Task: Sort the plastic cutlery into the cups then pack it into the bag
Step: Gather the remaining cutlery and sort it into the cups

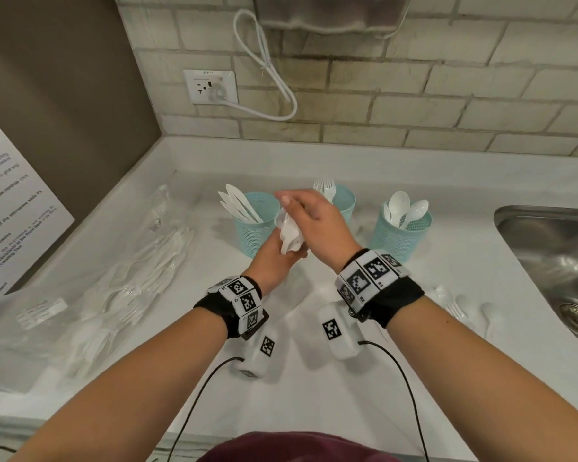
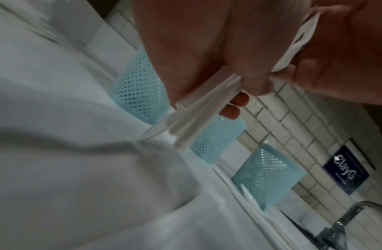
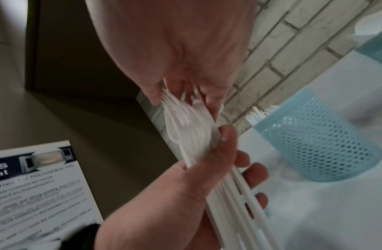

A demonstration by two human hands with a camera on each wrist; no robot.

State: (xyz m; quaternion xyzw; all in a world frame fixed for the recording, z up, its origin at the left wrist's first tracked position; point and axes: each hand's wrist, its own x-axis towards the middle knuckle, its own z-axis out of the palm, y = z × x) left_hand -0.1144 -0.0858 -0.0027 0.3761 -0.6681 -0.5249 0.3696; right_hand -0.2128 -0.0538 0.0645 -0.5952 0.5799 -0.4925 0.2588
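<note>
My left hand (image 1: 281, 258) grips a bundle of white plastic forks (image 1: 289, 233) by the handles, above the counter in front of the cups. My right hand (image 1: 301, 211) closes over the fork heads (image 3: 190, 133), thumb on one side and fingers on the other. The handles (image 2: 198, 116) stick out below my left hand's fingers (image 2: 235, 104). Three teal mesh cups stand behind: the left cup (image 1: 254, 228) holds knives, the middle cup (image 1: 342, 203) forks, the right cup (image 1: 401, 235) spoons. A clear plastic bag (image 1: 141, 281) lies flat at the left with cutlery inside.
Loose white cutlery (image 1: 457, 308) lies on the counter (image 1: 314, 395) near the steel sink (image 1: 548, 261) at the right. A printed notice (image 1: 14, 211) leans at the far left. A tiled wall with a socket (image 1: 211, 86) and cable stands behind the cups.
</note>
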